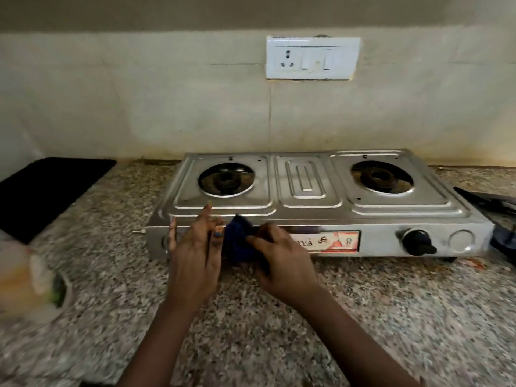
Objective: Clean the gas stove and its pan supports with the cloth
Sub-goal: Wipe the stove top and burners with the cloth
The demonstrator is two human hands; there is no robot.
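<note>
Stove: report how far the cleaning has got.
Done: the pan supports are off the stove; its top looks shiny. In hand: the right hand grips the blue cloth at the front panel, left hand beside it, fingers straight. Left: both burners look grimy; dark pieces lie at the right edge, possibly the supports.

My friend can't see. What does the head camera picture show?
Two hands work a dark blue cloth against the front of a steel two-burner gas stove; the right hand grips it, the left hand rests beside it, fingers straight.
</note>
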